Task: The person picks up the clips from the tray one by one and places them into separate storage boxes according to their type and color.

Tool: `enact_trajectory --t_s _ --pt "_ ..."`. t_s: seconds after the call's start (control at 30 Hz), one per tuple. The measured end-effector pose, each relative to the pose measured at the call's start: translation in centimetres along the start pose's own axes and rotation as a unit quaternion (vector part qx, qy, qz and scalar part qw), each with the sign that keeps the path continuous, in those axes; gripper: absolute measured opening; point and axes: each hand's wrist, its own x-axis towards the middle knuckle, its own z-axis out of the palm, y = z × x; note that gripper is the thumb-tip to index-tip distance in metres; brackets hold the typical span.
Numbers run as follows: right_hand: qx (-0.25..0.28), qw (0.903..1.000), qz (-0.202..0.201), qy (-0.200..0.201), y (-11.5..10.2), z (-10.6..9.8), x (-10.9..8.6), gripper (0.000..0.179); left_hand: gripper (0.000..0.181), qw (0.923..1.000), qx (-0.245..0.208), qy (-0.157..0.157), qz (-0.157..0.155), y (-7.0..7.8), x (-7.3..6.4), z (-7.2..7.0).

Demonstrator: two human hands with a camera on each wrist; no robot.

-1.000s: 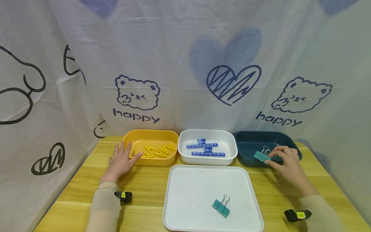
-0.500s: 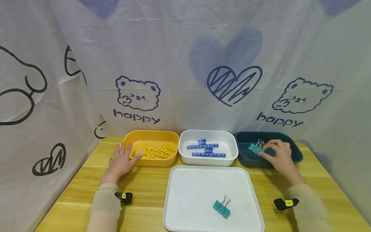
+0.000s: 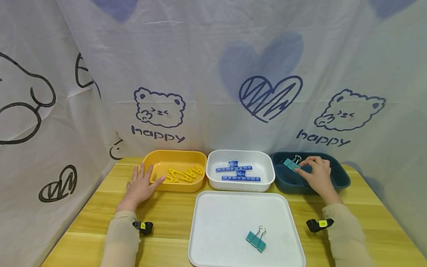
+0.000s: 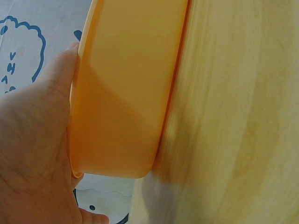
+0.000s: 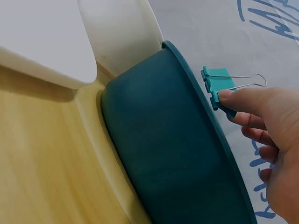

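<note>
My right hand (image 3: pixel 317 174) pinches a teal binder clip (image 3: pixel 291 164) between thumb and fingers, above the left part of the dark teal bin (image 3: pixel 340 181). In the right wrist view the clip (image 5: pixel 219 84) is beyond the bin's rim, its wire handles pointing toward the hand. Fairly straight fingers of my left hand (image 3: pixel 139 188) rest at the left end of the yellow bin (image 3: pixel 156 155), thumb along its near rim. Several yellow pegs (image 3: pixel 185 176) lie in that bin. A second teal binder clip (image 3: pixel 256 241) lies on the white tray (image 3: pixel 217 222).
Between the yellow and dark bins stands a white bin (image 3: pixel 213 178) with two blue clips (image 3: pixel 241 178) patterned like piano keys. A wooden table (image 3: pixel 166 230) carries everything. A printed cloth (image 3: pixel 207 74) hangs behind and at the left.
My right hand has moved left and a little away from me with the binder clip, further over the dark bin. My left hand keeps its place on the yellow bin.
</note>
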Motion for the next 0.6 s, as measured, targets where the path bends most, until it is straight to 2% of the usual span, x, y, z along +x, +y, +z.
enact_trajectory --t_s 0.33,0.6 --pt "-0.017 0.9990 0.034 -0.022 0.5 1.3 1.3 0.026 0.097 1.0000 0.001 0.000 -0.002 -0.2 0.2 0.1" --pt "-0.052 0.9944 0.058 -0.071 0.1 1.9 2.4 0.028 0.095 1.0000 -0.006 -0.003 -0.004 0.1 0.1 0.1"
